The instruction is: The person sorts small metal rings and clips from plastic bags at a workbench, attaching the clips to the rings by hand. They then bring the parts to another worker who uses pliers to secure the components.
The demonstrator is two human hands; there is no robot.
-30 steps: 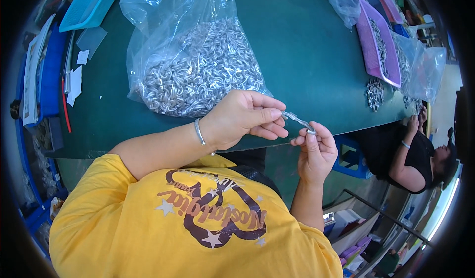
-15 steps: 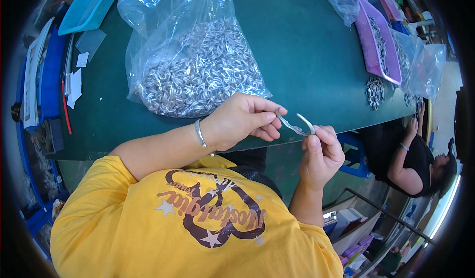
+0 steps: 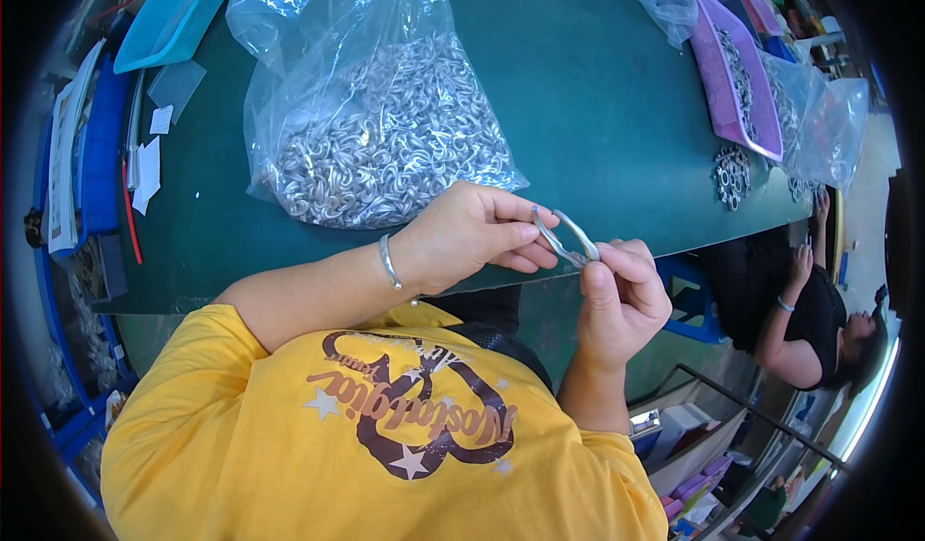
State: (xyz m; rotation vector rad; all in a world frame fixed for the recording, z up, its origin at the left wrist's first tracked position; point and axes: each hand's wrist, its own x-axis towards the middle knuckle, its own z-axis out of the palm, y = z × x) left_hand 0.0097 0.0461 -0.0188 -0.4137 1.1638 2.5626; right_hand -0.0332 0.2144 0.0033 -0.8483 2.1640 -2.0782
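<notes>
Between my two hands is a silvery metal piece with two curved arms [image 3: 576,230] that meet at one end. My left hand [image 3: 469,236], a metal bangle on its wrist, pinches the free end of one arm between thumb and fingers. My right hand [image 3: 621,295] grips the joined end with thumb and forefinger. The arms stand close together, with a narrow gap between them. Both hands are just above the front edge of the green table [image 3: 578,79]. Beyond my left hand lies a clear plastic bag [image 3: 332,11] full of small curved silvery metal parts [image 3: 395,146].
A turquoise tray [image 3: 178,16] stands at the far left, near white paper slips [image 3: 147,177] and a red stick [image 3: 132,223]. At the right are a pink basket [image 3: 708,69] of metal parts, loose rings [image 3: 732,177], a blue stool [image 3: 694,300] and a seated person [image 3: 809,339].
The two arms of the metal piece have swung closer together. My right hand has shifted slightly left, toward my left hand. The seated person's arm has moved a little.
</notes>
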